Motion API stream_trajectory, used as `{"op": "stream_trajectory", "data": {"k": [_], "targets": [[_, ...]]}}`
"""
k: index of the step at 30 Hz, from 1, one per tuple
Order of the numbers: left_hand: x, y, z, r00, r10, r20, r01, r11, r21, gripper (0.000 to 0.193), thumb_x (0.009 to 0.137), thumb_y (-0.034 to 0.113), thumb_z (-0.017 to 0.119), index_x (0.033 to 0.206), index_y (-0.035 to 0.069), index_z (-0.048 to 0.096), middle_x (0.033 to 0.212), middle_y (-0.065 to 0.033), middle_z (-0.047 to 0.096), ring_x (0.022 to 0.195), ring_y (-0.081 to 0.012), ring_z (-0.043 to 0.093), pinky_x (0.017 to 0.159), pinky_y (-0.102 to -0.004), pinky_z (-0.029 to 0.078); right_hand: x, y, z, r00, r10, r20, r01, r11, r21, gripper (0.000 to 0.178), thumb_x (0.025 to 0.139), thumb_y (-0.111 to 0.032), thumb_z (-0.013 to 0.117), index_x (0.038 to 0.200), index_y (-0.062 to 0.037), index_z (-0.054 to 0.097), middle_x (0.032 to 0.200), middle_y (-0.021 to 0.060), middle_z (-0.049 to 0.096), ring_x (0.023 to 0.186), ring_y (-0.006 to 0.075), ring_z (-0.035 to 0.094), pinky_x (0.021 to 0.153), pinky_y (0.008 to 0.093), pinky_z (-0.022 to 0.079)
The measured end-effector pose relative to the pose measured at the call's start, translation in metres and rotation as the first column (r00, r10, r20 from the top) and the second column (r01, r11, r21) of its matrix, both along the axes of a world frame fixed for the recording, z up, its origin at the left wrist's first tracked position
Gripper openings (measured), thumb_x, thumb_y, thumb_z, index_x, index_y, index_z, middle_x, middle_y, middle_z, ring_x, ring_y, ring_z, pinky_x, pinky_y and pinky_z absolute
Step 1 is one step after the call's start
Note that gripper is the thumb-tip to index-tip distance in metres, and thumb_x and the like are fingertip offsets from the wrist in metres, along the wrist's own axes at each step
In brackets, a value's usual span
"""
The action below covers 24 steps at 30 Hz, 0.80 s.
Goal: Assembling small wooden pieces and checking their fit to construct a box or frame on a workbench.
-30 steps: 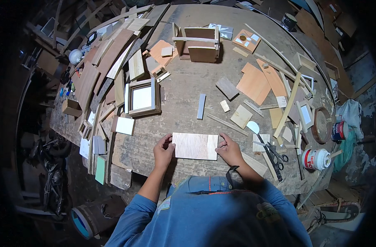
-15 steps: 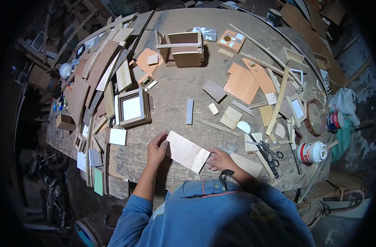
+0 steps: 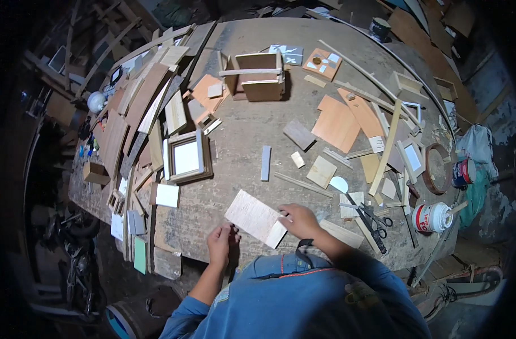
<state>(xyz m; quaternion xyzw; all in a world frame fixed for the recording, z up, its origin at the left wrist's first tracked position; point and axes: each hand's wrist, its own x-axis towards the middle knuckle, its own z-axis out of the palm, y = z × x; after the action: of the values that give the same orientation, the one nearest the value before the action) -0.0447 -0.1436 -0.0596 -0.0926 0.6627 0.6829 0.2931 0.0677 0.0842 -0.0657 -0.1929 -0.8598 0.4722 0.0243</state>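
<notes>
A pale rectangular wooden board (image 3: 251,216) lies slanted near the table's front edge, with a lighter band across its right end. My right hand (image 3: 299,221) grips that end, thumb on top and the other fingers mostly hidden. Just off the board's lower left side is my left hand (image 3: 219,244), its fingers curled together. Whether anything small is between them is hidden. Beyond the board lies a narrow grey wooden strip (image 3: 265,163). A second pale board (image 3: 341,233) rests to the right of my right hand.
An open wooden box frame (image 3: 259,91) stands at the back. Stacked square frames (image 3: 188,158) and long planks (image 3: 145,107) crowd the left. Scissors (image 3: 378,221), wood offcuts (image 3: 322,172), a round wooden ring (image 3: 437,168) and a white tub (image 3: 433,217) are on the right.
My left hand has let go of the board's left end and drawn down toward me. The board now lies lower in its tilt, and my right hand has shifted onto its upper right corner.
</notes>
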Motion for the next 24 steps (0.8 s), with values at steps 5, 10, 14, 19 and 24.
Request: {"op": "stream_trajectory", "data": {"k": [5, 10, 14, 19, 24], "targets": [[0.0, 0.009, -0.002, 0.989, -0.096, 0.116, 0.096, 0.995, -0.001, 0.015, 0.091, 0.017, 0.054, 0.089, 0.003, 0.059, 0.076, -0.0046, 0.061, 0.061, -0.0106, 0.055, 0.057, -0.0252, 0.046, -0.008, -0.009, 0.004, 0.994, 0.109, 0.0, -0.109, 0.993, 0.034, 0.028, 0.077, -0.017, 0.063, 0.102, -0.0055, 0.064, 0.086, 0.0151, 0.063, 0.08, 0.0333, 0.061, 0.071, 0.0401, 0.048], [-0.019, 0.028, -0.011, 0.988, -0.152, -0.015, 0.152, 0.981, 0.119, 0.007, 0.089, 0.007, 0.054, 0.094, 0.002, 0.057, 0.082, -0.0033, 0.062, 0.07, -0.0095, 0.056, 0.069, -0.0231, 0.047, 0.006, -0.02, 0.003, 0.996, 0.077, -0.035, -0.08, 0.991, -0.105, 0.022, 0.076, -0.015, 0.062, 0.097, -0.0069, 0.064, 0.077, 0.0107, 0.065, 0.068, 0.0265, 0.063, 0.061, 0.035, 0.05], [-0.021, 0.055, -0.016, 0.981, -0.187, 0.041, 0.175, 0.964, 0.201, 0.011, 0.088, 0.003, 0.054, 0.098, -0.001, 0.056, 0.089, -0.0072, 0.064, 0.078, -0.0133, 0.06, 0.074, -0.0243, 0.047, 0.02, -0.016, 0.0, 0.996, 0.084, 0.035, -0.078, 0.988, -0.132, 0.018, 0.078, -0.018, 0.061, 0.093, -0.0087, 0.067, 0.075, 0.0116, 0.067, 0.066, 0.0254, 0.065, 0.062, 0.0336, 0.051], [-0.022, 0.063, -0.037, 0.96, -0.273, 0.058, 0.255, 0.944, 0.21, 0.013, 0.087, 0.002, 0.054, 0.1, -0.002, 0.057, 0.09, -0.0075, 0.064, 0.078, -0.0134, 0.06, 0.074, -0.024, 0.047, 0.036, 0.029, -0.015, 0.998, 0.032, 0.048, -0.028, 0.995, -0.096, 0.018, 0.079, -0.023, 0.062, 0.093, -0.0124, 0.067, 0.078, 0.0116, 0.066, 0.071, 0.0282, 0.065, 0.063, 0.0368, 0.051], [-0.022, 0.067, -0.028, 0.953, -0.276, 0.122, 0.244, 0.942, 0.229, 0.015, 0.087, 0.002, 0.055, 0.101, -0.003, 0.057, 0.092, -0.0091, 0.064, 0.079, -0.0146, 0.061, 0.074, -0.025, 0.048, 0.045, 0.13, -0.018, 0.902, -0.429, -0.052, 0.432, 0.896, 0.103, 0.014, 0.081, -0.022, 0.059, 0.088, -0.0119, 0.068, 0.076, 0.0132, 0.065, 0.068, 0.0297, 0.063, 0.061, 0.0386, 0.049]]}}
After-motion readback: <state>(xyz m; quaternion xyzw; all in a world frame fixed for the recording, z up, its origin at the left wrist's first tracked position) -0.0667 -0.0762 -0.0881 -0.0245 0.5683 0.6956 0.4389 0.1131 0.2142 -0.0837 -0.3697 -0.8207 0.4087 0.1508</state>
